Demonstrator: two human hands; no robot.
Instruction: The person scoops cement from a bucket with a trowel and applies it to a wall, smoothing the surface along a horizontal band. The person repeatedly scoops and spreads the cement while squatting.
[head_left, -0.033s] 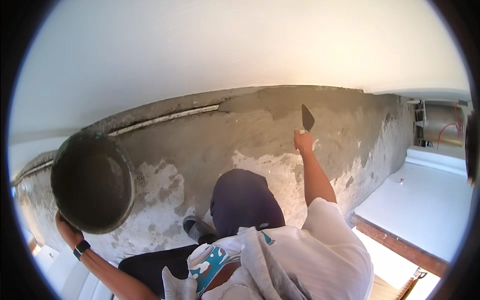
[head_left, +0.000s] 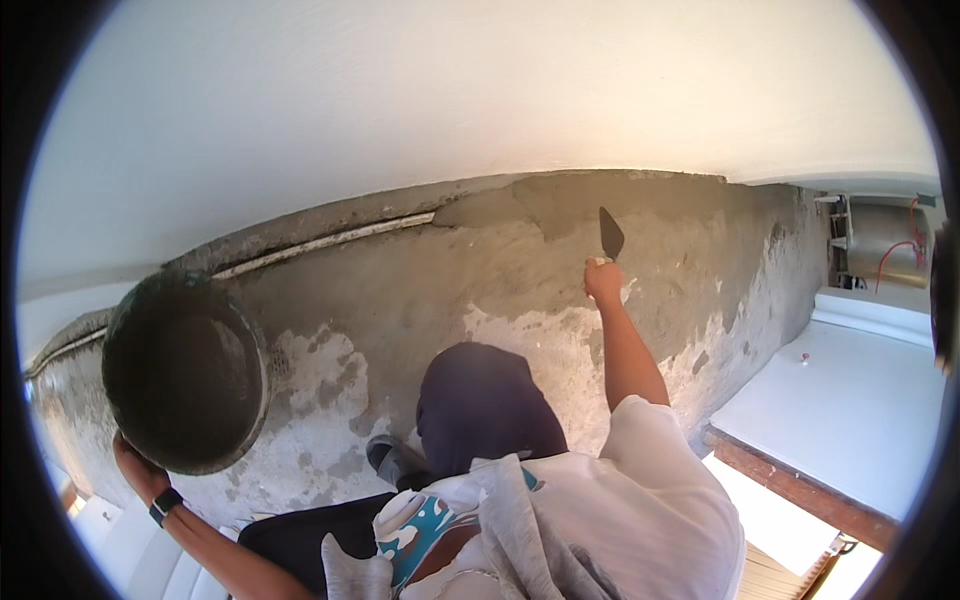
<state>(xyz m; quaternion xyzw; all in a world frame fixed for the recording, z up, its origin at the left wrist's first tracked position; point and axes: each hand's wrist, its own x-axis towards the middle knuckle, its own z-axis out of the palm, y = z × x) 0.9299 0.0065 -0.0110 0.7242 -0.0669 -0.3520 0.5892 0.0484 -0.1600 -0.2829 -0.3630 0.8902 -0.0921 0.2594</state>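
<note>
At the left, my left hand (head_left: 141, 468) grips the near edge of a round black bucket (head_left: 190, 385). Its mouth faces up toward me, and its inside is too dark to make out any contents. Some of the fingers are hidden behind the bucket. Farther right, my right hand (head_left: 603, 280) is closed round the handle of a small pointed trowel (head_left: 612, 234). The blade points away from me, over the damp grey mortar (head_left: 570, 205) along the foot of the white wall (head_left: 480, 90). Whether the blade touches the mortar I cannot tell.
A pale strip (head_left: 330, 243) runs along the wall's foot at the left. The floor (head_left: 530, 325) has patches of grey mortar and whitish residue. My bent knee (head_left: 485, 405) and shoe (head_left: 384, 452) are in the middle. On the right lies a white surface (head_left: 830, 400) with a reddish-brown edge.
</note>
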